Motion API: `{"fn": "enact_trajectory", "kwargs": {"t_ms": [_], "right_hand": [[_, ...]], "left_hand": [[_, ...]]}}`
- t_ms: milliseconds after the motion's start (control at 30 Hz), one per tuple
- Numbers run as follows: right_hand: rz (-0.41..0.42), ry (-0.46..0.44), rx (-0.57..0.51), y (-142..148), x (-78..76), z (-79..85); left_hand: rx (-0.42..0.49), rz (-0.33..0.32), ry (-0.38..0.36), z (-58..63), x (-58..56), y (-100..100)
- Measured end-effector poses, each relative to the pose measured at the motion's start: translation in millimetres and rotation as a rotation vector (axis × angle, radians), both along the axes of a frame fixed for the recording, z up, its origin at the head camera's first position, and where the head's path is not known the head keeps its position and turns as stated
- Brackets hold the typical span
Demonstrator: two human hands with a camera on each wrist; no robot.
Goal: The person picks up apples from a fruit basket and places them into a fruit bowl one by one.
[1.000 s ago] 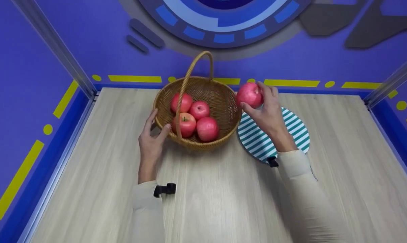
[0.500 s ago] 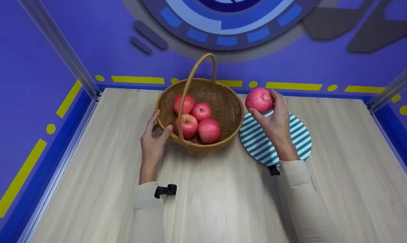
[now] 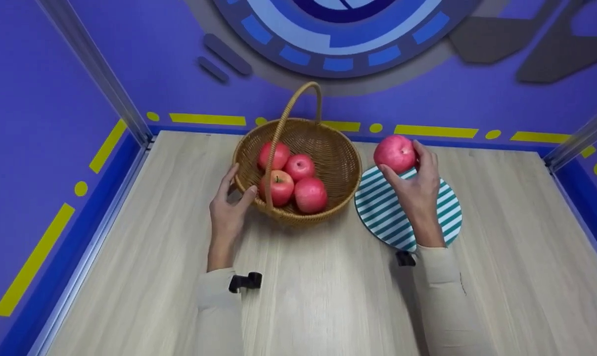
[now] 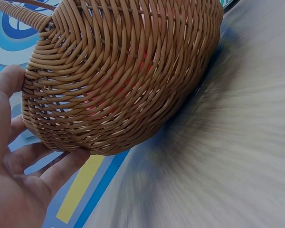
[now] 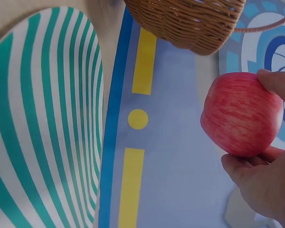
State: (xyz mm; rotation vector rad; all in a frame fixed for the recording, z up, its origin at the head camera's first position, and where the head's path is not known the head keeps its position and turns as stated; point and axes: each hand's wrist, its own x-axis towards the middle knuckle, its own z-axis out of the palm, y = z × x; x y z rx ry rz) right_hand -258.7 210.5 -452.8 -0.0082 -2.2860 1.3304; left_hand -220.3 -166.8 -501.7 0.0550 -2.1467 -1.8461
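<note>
In the head view, a brown wicker basket (image 3: 339, 168) with a tall arched handle stands left of centre. Several red apples (image 3: 311, 195) lie inside, towards its left and front. My left hand (image 3: 226, 212) grips the basket's left side, thumb at the rim; the left wrist view shows its fingers against the woven wall (image 4: 133, 71). Right of the basket, my right hand (image 3: 419, 194) holds another red apple (image 3: 394, 154) between thumb and fingers. That apple is up over the far edge of a round plate (image 3: 382, 210) with green and white stripes.
All this is on a light wooden table (image 3: 308, 291). A purple back wall (image 3: 169, 94) with printed shapes rises close behind the basket, and side panels (image 3: 31, 148) border the table. In the right wrist view, the striped plate (image 5: 47, 118) lies well apart from the held apple.
My right hand has carried its apple rightwards, away from the basket's rim to above the plate's far side. My left hand keeps its hold on the basket. The head view has shifted slightly.
</note>
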Motion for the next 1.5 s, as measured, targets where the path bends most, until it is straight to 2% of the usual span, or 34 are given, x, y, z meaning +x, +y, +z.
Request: {"fn": "enact_trajectory", "kwargs": {"t_ms": [300, 567, 767, 1233, 1500], "right_hand": [[-0.049, 0.055, 0.008, 14, 3.7, -6.5], [-0.060, 0.007, 0.041, 12, -4.6, -9.6], [-0.094, -0.004, 0.031, 23, -7.7, -16.4], [-0.170, -0.179, -0.031, 45, -11.5, -29.7], [-0.176, -0.225, -0.038, 49, -16.2, -39.3]], "left_hand": [[-0.022, 0.005, 0.002, -4.4, -0.5, 3], [-0.008, 0.017, 0.006, -2.8, 3.3, 0], [-0.008, 0.011, 0.003, -2.2, 3.9, 0], [0.000, 0.005, 0.008, -1.7, 0.0, -1], [0.012, 0.004, 0.003, -1.4, -0.8, -2]]}}
